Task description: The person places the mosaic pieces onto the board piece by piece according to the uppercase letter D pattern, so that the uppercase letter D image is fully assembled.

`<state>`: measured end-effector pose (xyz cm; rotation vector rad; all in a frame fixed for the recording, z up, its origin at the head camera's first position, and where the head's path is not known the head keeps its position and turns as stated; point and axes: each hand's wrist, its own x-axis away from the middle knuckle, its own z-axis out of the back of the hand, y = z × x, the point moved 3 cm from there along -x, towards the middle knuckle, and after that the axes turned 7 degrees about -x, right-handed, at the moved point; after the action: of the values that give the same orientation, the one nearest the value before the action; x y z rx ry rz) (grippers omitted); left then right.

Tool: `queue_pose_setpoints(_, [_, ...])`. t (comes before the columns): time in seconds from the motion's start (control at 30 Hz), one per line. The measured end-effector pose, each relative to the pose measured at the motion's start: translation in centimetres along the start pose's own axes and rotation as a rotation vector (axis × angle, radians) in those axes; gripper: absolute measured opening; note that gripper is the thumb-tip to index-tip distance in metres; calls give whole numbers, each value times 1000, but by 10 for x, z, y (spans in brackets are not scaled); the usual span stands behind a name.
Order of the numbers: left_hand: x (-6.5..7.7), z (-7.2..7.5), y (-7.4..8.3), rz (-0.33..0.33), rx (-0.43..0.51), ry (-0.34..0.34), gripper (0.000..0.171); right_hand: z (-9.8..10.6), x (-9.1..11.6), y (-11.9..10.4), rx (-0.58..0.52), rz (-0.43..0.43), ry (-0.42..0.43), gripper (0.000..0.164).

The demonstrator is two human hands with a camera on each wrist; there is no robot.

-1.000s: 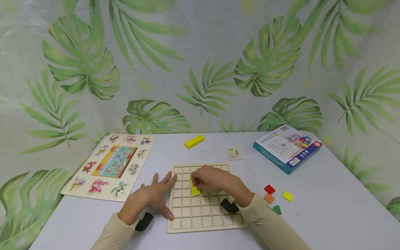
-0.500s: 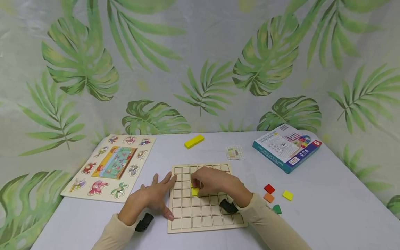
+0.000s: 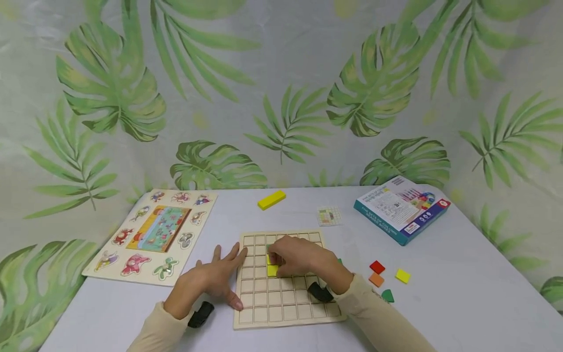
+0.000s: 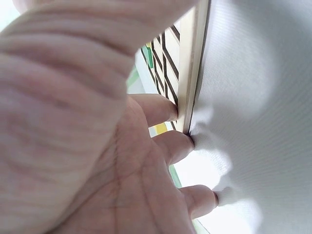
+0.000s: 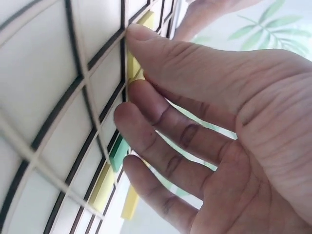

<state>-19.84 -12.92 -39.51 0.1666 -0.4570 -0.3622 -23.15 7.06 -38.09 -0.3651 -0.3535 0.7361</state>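
Note:
A pale wooden grid board [image 3: 264,314] lies on the white table in the head view. My left hand [image 3: 213,278] spreads its fingers along the board's left edge, thumb at the near corner, other fingertips on the edge and tabletop. Over the upper middle cells, my right hand [image 3: 296,254] pinches a yellow square tile [image 5: 132,66] between thumb and forefinger, low against the grid. Another yellow tile [image 3: 272,271] sits just below those fingertips. A bit of green tile [image 3: 269,248] shows above them. The right hand covers much of the board's upper right.
To the right of the board lie a red tile [image 3: 377,267], an orange tile [image 3: 376,279], a yellow tile [image 3: 402,275] and a green piece [image 3: 387,296]. A pattern card [image 3: 329,216], a yellow block [image 3: 271,200] and a box [image 3: 401,210] stand behind. An animal puzzle [image 3: 151,237] lies left.
The head view has shifted slightly. Both hands keep nearly the same places on the board, the right fingers still at the yellow tiles.

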Motion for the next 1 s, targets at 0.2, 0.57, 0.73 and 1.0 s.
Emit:
queue_pose_setpoints(0.2, [4,-2,-2,4,11,-2,132,6,18,10,-16,-20,22,15])
queue_pose_setpoints(0.57, [5,1,-3,-11,30,9,133,31,87,58,-69,-55,63,16])
queue_pose_setpoints(0.73, [5,2,-1,-13,44,11,133,39,121,79,-86,-124,91,17])
queue_pose_setpoints(1.0, [3,3,2,-19,54,0,133,44,162,108,-122,-222,113,21])
